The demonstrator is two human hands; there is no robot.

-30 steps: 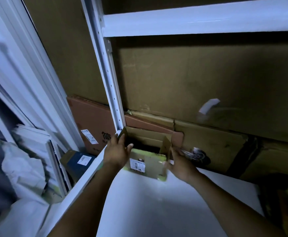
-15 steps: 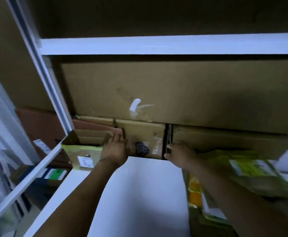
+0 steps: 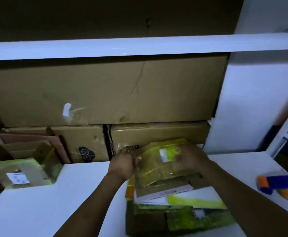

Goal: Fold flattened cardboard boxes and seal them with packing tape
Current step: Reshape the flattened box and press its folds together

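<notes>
A flattened cardboard box (image 3: 158,165) with yellow-green tape and a white label lies on top of a pile of flattened boxes (image 3: 179,209) on the white table (image 3: 54,209). My left hand (image 3: 122,164) grips its left edge and my right hand (image 3: 190,157) grips its upper right part, lifting it off the pile. A folded open box (image 3: 18,173) with yellow tape and a white label stands at the table's far left. A blue and orange tape dispenser (image 3: 280,186) lies at the right edge.
Large brown cartons (image 3: 105,93) are stacked against the back under a white shelf (image 3: 139,47). Smaller cartons (image 3: 81,142) stand behind the table. A white shelf unit (image 3: 287,134) rises at the right.
My view swung right from the folded box. Both hands left that box, moved right and took hold of a flattened box on the pile. The tape dispenser came into view.
</notes>
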